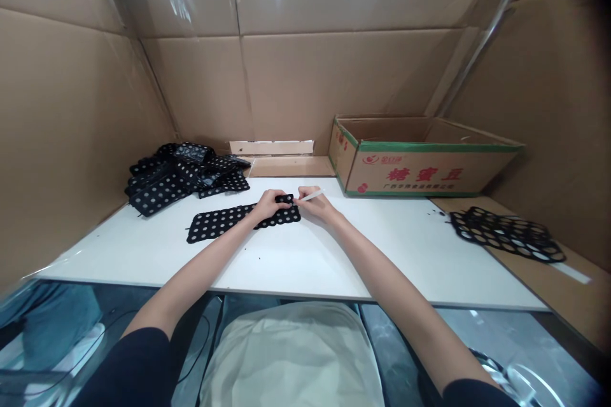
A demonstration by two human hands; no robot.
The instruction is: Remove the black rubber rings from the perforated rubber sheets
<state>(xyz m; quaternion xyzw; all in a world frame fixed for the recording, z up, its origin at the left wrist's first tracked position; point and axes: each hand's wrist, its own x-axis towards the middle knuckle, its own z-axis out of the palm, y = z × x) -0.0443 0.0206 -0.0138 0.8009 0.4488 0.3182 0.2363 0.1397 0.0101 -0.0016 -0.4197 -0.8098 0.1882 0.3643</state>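
A black strip with pale round dots (219, 222) lies on the white table in front of me. My left hand (270, 205) pinches the strip near its right end. Just right of it, my right hand (317, 205) is closed on a thin white stick-like tool (312, 194), whose tip points left at the strip's right end. The fingertips of both hands are close together. What the tool's tip touches is too small to tell.
A heap of dotted black pieces (179, 178) sits at the back left. An open cardboard box (410, 168) with green edges stands at the back right. Black ring-patterned mesh (506, 235) lies on cardboard at the right. Cardboard walls enclose the white table (157, 261).
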